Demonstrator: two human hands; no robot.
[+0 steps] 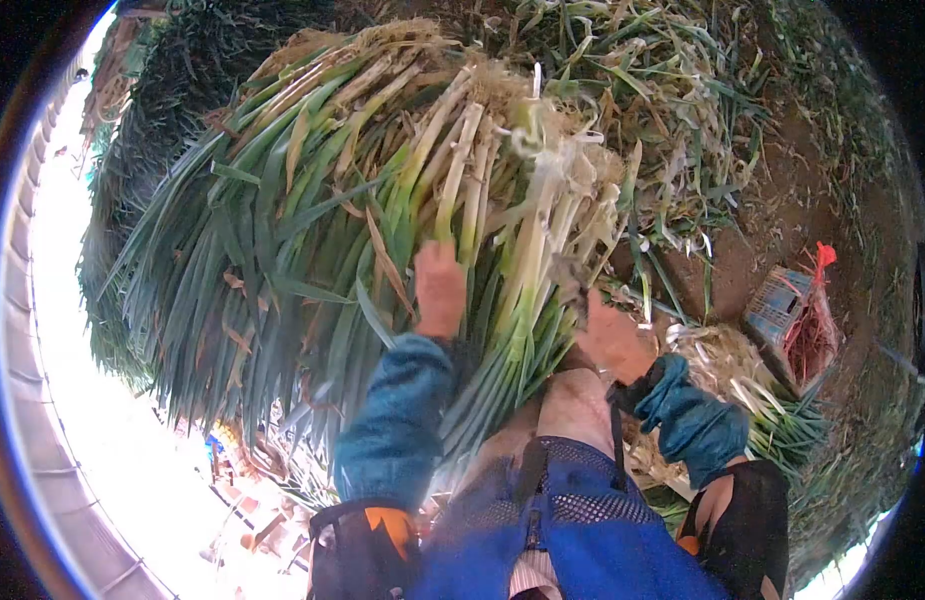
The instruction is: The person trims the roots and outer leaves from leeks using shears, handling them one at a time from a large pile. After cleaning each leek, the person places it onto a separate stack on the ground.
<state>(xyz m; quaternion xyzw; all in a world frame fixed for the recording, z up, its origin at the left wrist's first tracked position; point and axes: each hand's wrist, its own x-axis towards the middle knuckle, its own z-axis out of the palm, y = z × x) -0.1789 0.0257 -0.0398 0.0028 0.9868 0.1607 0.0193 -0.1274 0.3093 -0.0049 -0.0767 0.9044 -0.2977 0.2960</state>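
A large heap of long green onions [282, 230] lies before me, with pale roots toward the far side and green leaves toward me. My left hand [440, 290] is at the near side of the heap, its fingers closed at the lower part of a green onion stalk [459, 165]. My right hand [614, 335] is closed on a small dark tool [574, 278] whose shape is blurred. Beside it, a loose bunch of green onions [527, 290] with whitish stalks lies across my lap.
Trimmed leaves and peelings [642, 110] cover the ground at the back. On the right stand a blue box [775, 303] with red strands [810, 345] and a smaller bunch of green onions [772, 410]. Bright plastic sheeting [72, 400] borders the left.
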